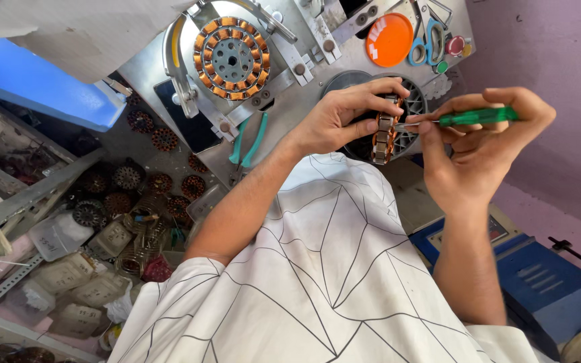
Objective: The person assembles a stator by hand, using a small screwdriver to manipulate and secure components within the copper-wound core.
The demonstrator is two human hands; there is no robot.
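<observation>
The grey metal bench [290, 114] fills the top of the view — a scuffed plate, tilted across the frame. On it, a round jig [189, 40] holds a copper-wound stator [231, 58], ringed in orange coils around a grey hub. Just below that, teal-handled pliers [249, 142] lie on the plate, beside a dark phone [186, 121]. Over at the far edge — an orange lid [389, 39], blue-handled scissors [426, 40] right next to it, then a red button [455, 45] and a small green one [442, 67]. A round dark fan grille [408, 121] sits in the plate, partly hidden. To the left, lower down, a cluttered surface [112, 144] carries more wound stators [163, 181] and loose springs [139, 228].
</observation>
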